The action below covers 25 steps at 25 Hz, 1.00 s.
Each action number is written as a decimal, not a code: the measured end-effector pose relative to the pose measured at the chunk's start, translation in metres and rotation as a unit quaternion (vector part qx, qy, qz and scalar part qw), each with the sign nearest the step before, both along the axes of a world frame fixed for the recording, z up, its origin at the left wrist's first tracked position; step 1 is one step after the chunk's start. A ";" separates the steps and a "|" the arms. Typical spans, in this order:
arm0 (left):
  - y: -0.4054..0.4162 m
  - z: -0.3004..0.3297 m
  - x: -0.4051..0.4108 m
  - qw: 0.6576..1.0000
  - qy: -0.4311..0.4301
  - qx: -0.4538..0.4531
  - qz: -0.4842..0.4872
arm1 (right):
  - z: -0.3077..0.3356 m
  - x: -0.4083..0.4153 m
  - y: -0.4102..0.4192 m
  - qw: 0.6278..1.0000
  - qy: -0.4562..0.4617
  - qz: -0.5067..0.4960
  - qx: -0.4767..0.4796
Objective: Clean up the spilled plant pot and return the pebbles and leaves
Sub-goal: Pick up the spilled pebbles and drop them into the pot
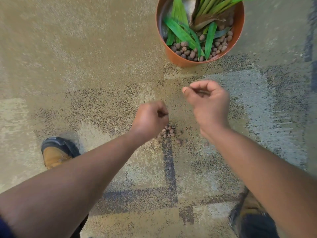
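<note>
While bare carpet fills the frame's left, I see my curled left hand above small brown clay pebbles; my right hand is clenched too, contents unclear, below the upper-right round orange plastic pot.

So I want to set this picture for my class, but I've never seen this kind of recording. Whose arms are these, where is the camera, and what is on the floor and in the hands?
There is no machine here. A person wears one camera on the head, looking down, so the two bare arms are their own.

The left hand and right hand are both curled closed above the carpet. Whether they hold pebbles cannot be seen.

Below the hands lies a small pile of brown pebbles, still spilled. Further ahead an orange pot stands upright, already holding pebbles and green leaves.

A tan and black shoe shows at the lower left.
</note>
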State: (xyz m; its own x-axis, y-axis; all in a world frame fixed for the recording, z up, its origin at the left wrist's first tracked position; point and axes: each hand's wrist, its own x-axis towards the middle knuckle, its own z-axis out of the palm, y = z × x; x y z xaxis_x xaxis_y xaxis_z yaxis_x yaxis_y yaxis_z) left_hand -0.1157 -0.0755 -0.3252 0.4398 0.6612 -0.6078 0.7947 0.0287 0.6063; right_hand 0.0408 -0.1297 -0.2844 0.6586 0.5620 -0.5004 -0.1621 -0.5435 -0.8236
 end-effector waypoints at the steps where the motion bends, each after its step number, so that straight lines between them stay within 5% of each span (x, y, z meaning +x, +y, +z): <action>1: 0.009 0.015 0.010 0.997 -0.051 0.013 0.049 | 0.010 0.005 0.007 0.999 -0.005 -0.022 0.038; 6: 0.069 0.076 0.062 0.950 -0.247 0.097 0.164 | 0.036 0.035 0.044 0.988 -0.003 -0.085 0.129; 16: 0.096 0.052 0.076 0.956 -0.201 0.112 0.181 | 0.029 0.046 0.068 0.986 0.093 -0.111 0.078; 20: 0.067 0.043 0.052 0.949 -0.207 0.218 0.096 | 0.023 0.037 0.039 0.993 0.068 -0.043 0.089; 23: 0.030 0.022 0.019 0.984 -0.094 0.149 0.011 | 0.001 0.028 0.001 0.997 0.018 0.080 -0.010; 25: 0.005 0.004 -0.001 0.996 0.006 0.074 -0.047 | -0.023 0.020 -0.031 0.965 -0.034 0.227 -0.127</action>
State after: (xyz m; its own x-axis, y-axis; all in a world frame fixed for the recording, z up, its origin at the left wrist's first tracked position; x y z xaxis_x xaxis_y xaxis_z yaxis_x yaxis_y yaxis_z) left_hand -0.1169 -0.0700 -0.3209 0.4972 0.7008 -0.5115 0.7965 -0.1348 0.5895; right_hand 0.0612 -0.1607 -0.3071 0.4094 0.6647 -0.6249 0.1895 -0.7320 -0.6545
